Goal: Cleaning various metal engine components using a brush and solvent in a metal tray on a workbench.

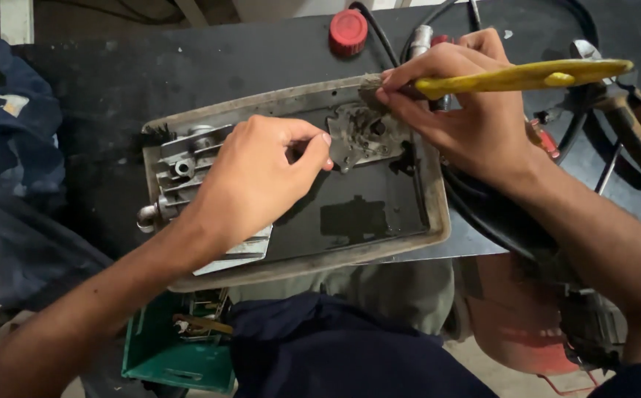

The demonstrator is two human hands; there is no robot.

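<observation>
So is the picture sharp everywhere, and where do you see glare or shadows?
Head view: the left hand and the grimy metal plate look fairly sharp; the dark liquid in the tray gives a dull sheen with reflections; the yellow brush handle in the right hand is brightly lit; the frame's corners and the floor below lie in dim shadow, slightly soft.

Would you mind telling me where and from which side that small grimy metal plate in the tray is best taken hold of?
Probably by its lower-left edge, coming from the left. The metal plate lies propped in the tray, where the left hand already pinches that edge. The right hand works the yellow-handled brush at its upper right, and dark liquid pools below, so those sides look worse.
</observation>
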